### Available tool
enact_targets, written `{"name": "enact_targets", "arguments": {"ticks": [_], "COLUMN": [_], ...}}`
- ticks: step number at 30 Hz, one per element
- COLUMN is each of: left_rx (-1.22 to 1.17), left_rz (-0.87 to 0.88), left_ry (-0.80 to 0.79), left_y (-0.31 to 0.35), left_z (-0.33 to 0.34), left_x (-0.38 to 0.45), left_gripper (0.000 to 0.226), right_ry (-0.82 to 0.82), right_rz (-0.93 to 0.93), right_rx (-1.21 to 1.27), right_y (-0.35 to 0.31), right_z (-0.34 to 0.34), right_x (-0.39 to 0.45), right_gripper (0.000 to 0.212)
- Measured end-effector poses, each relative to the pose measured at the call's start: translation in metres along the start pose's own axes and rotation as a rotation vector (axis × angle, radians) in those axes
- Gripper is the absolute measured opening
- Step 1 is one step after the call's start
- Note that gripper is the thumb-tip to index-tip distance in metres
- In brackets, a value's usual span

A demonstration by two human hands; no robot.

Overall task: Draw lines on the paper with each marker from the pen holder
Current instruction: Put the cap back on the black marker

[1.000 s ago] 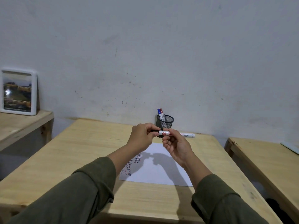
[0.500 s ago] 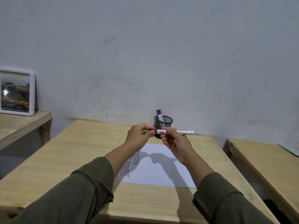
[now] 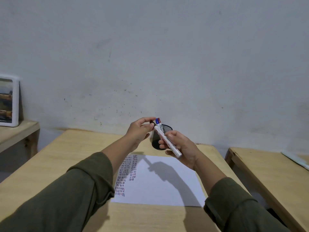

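Nearest you, the paper (image 3: 158, 181) lies flat on the table (image 3: 58, 164), well below both hands; its left part already carries columns of short dashes (image 3: 127, 173) and the rest is blank, so aim the next lines just right of those columns. Above it, your right hand (image 3: 182, 148) is clenched around a white marker (image 3: 167, 141), fingers wrapped round the lower half of the barrel, the butt end sticking out past the palm toward you and the other end angled up and away to the left. Your left hand (image 3: 140, 131) is pinched on something dark and small at that far end, looks like the cap, just off or coming off; can't tell for sure whether it's still seated. To do this step well: pull the cap straight along the barrel, don't twist the grip, keep the cap parked in the left hand, then slide the right grip closer to the tip before you bring it down to the sheet. Behind the hands, the black mesh pen holder (image 3: 164, 131) stands on the table near the wall, with a blue-capped marker (image 3: 157, 121) and a red-capped one just beside it.
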State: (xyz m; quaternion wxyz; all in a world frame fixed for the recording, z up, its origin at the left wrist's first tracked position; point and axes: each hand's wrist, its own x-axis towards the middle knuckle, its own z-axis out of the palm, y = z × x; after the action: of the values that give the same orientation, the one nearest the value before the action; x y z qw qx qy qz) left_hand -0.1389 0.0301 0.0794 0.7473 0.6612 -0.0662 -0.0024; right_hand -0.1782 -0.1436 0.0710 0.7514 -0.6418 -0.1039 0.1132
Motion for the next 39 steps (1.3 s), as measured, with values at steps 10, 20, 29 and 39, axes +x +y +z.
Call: {"name": "enact_targets", "arguments": {"ticks": [10,20,29,39], "left_rx": [0.269,0.657,0.714,0.653], "left_rz": [0.027,-0.098,-0.097,-0.078], "left_ry": [0.076,0.166,0.077,0.078], "left_y": [0.007,-0.041,-0.064,-0.073], "left_z": [0.016,0.008,0.012,0.011], "left_x": [0.066,0.11,0.127,0.131], "left_gripper": [0.027,0.055,0.051,0.049], "right_ry": [0.141,0.403,0.43,0.356], "right_rz": [-0.087,-0.316,-0.257,-0.195], "right_rx": [-0.224,-0.596,-0.921,-1.067], "right_y": [-0.023,-0.031,-0.002,0.025], "right_z": [-0.035,-0.057,-0.066,-0.074], "right_x": [0.063,0.132,0.161,0.173], "right_gripper": [0.065,0.092,0.069,0.056]}}
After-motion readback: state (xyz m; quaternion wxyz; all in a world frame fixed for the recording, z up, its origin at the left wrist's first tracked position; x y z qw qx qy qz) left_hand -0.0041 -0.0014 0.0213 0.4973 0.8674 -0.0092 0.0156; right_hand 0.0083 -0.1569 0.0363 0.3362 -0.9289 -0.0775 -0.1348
